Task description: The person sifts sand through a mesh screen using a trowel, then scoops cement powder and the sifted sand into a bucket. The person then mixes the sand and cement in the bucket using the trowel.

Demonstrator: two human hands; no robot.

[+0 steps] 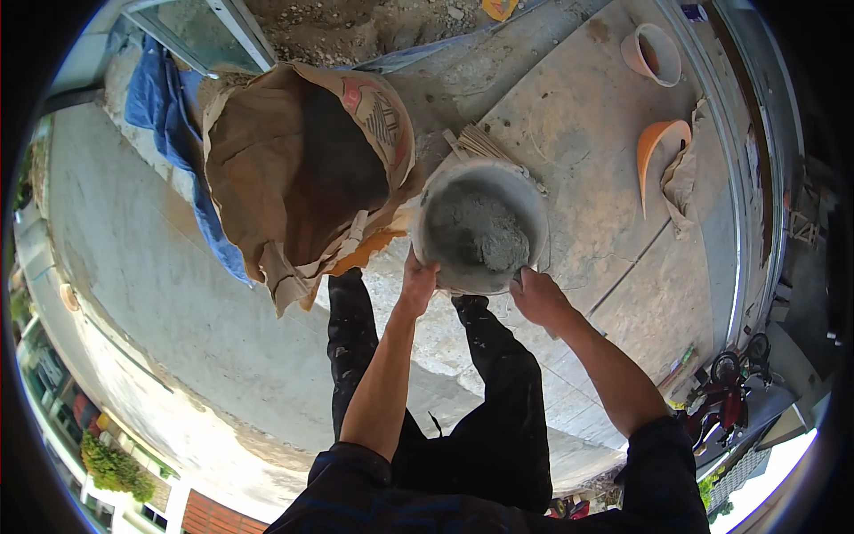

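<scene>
A round grey bucket [428, 267] is in front of me, with wet grey mortar [498, 240] heaped toward its right side. My left hand [420, 281] is closed on the near left rim of the bucket. At the near right rim, my right hand [539, 298] is closed around a slim tool; a pale handle end shows below the fist, and its working end is hard to make out. Left of the bucket stands a large open brown paper sack [253, 169] with printing on its side and a dark inside.
Wooden sticks [485, 142] lie behind the bucket. A pale bucket [651, 55] and an orange curved piece [660, 151] are at the right on the concrete floor [569, 107]. A blue tarp [165, 116] lies beyond the sack. A red motorcycle [725, 396] stands at far right.
</scene>
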